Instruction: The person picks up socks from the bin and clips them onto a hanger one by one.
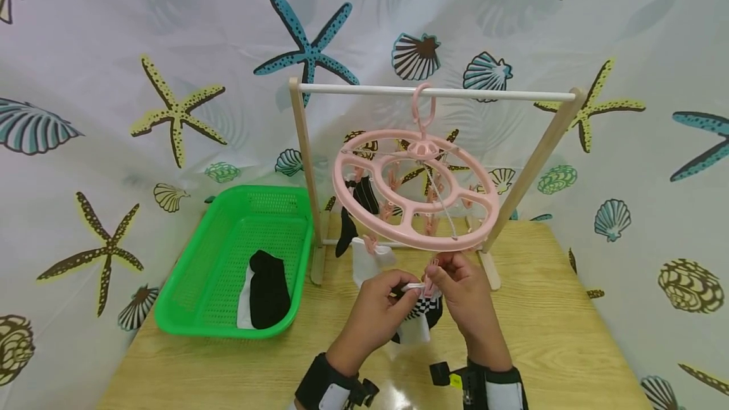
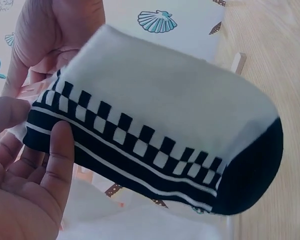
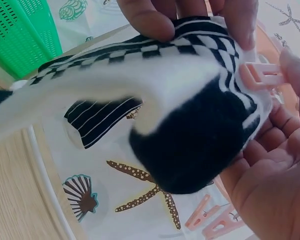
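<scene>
My left hand (image 1: 380, 304) pinches the cuff of a white and black sock (image 2: 165, 75) with a checkered band and stripes. The sock's black toe points away from the fingers in the left wrist view. My right hand (image 1: 464, 290) grips a pink clothespin (image 3: 264, 75) between thumb and fingers. Its tip is right at the sock's cuff edge. Both hands are just under the front rim of a round pink drying hanger (image 1: 393, 231). From that hanger a white sock (image 1: 367, 261) and a black striped sock (image 1: 366, 195) hang at the left.
The hanger hooks over a white rod (image 1: 353, 89) on a wooden stand (image 1: 307, 163). A green basket (image 1: 188, 315) stands left on the wooden table (image 1: 569, 334), with a black sock (image 1: 270, 290) and something white inside. Behind is a curtain (image 1: 228, 18) with sea patterns.
</scene>
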`<control>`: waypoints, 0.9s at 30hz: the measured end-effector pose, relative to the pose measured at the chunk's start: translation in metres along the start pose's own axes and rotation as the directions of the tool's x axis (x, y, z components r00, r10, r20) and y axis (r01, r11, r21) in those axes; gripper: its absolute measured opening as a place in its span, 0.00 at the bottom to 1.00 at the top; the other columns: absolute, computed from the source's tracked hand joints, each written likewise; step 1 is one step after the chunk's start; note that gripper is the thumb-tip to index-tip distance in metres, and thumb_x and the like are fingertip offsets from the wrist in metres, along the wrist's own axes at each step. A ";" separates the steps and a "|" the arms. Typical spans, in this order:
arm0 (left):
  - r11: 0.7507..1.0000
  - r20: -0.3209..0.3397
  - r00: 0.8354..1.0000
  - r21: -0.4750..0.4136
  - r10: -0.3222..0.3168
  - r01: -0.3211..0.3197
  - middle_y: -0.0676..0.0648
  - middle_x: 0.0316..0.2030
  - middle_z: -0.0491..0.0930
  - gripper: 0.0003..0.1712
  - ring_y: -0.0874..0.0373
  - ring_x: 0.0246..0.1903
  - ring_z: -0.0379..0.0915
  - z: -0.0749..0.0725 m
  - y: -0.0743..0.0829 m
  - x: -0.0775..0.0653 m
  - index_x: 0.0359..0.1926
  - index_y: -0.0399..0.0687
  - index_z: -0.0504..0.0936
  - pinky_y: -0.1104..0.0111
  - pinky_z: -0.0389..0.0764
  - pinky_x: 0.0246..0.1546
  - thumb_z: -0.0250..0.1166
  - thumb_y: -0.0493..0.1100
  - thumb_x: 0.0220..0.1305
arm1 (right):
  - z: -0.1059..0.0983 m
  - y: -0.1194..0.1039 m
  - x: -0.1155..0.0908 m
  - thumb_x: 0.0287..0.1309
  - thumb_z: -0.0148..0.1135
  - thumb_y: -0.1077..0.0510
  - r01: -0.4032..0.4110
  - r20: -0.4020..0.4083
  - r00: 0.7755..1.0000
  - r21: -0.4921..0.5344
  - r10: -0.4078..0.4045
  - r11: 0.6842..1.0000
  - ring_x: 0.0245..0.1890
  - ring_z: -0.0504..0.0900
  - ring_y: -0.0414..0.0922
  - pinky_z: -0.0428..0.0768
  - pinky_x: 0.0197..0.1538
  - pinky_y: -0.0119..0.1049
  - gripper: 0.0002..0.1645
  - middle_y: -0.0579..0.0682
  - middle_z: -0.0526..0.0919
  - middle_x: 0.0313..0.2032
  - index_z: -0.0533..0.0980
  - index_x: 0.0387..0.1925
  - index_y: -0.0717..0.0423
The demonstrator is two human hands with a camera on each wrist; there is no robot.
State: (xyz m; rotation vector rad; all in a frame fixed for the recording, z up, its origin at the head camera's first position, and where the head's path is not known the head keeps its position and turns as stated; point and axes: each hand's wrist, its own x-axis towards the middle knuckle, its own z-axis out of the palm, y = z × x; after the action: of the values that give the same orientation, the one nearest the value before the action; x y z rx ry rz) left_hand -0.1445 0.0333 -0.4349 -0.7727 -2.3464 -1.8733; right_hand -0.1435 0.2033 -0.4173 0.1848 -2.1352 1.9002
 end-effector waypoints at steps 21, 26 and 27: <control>0.992 -0.028 0.994 0.066 -0.101 0.103 0.50 0.46 0.82 0.10 0.55 0.47 0.78 -0.017 0.008 -0.006 0.48 0.47 0.84 0.64 0.81 0.40 0.64 0.44 0.69 | 0.001 0.003 0.000 0.66 0.60 0.68 -0.013 0.078 0.997 0.004 0.012 1.000 0.28 0.76 0.41 0.78 0.31 0.32 0.08 0.51 0.77 0.31 0.72 0.41 0.72; 0.994 -0.110 0.994 0.106 -0.015 0.027 0.49 0.46 0.81 0.10 0.54 0.49 0.77 -0.027 0.027 -0.008 0.48 0.45 0.83 0.67 0.82 0.38 0.65 0.42 0.68 | 0.003 0.002 -0.001 0.66 0.59 0.69 -0.013 0.088 0.996 0.043 0.010 0.999 0.27 0.77 0.40 0.79 0.30 0.31 0.08 0.51 0.77 0.31 0.71 0.41 0.74; 0.994 -0.126 0.992 0.113 0.022 -0.008 0.49 0.46 0.81 0.10 0.55 0.48 0.78 -0.028 0.030 -0.007 0.47 0.45 0.83 0.67 0.82 0.38 0.65 0.42 0.68 | 0.003 0.002 -0.001 0.66 0.59 0.69 -0.012 0.088 0.996 0.043 0.008 0.999 0.27 0.77 0.40 0.79 0.30 0.31 0.08 0.51 0.77 0.31 0.71 0.41 0.74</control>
State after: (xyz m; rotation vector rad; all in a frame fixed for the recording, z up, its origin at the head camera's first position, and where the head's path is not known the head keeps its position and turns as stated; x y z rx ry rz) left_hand -0.1337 0.0095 -0.4028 -0.6386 -2.3367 -1.7126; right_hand -0.1440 0.2004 -0.4198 0.2721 -2.1557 1.9800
